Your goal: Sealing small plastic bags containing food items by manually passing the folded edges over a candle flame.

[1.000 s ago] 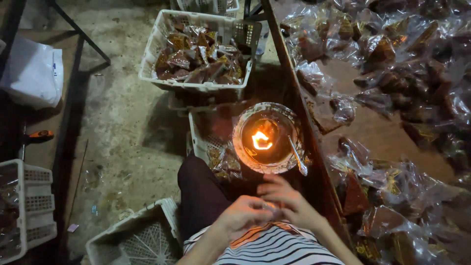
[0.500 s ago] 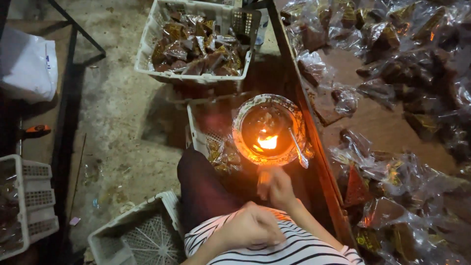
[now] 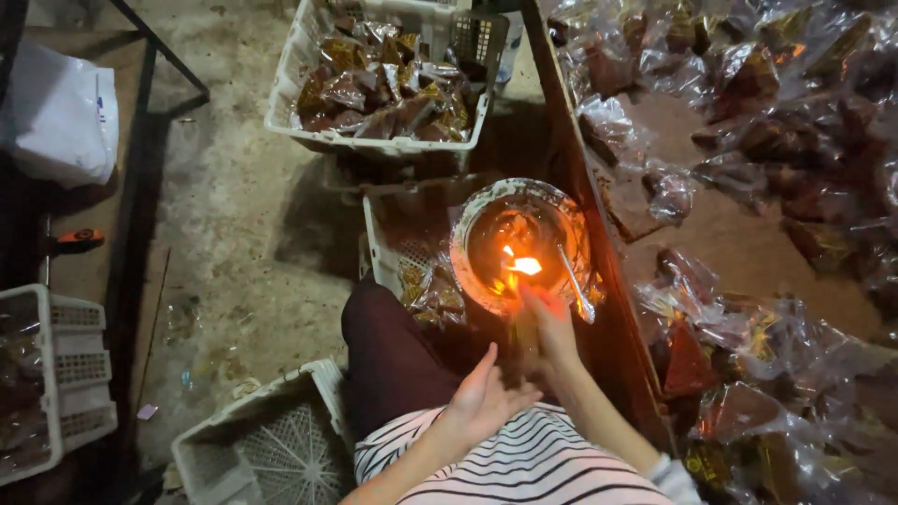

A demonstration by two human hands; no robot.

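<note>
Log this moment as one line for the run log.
right hand: at flame in metal bowl | left hand: open over lap | full basket beyond

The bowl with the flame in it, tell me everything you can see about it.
The bowl is round, shallow and looks like shiny metal, its rim wrapped in crinkled foil or plastic. A small orange flame burns inside near the front and lights the dark inner surface. A thin pale stick leans across its right rim. It sits on a white crate beside the table's edge. The right hand reaches to its near rim, holding something to the flame.
</note>
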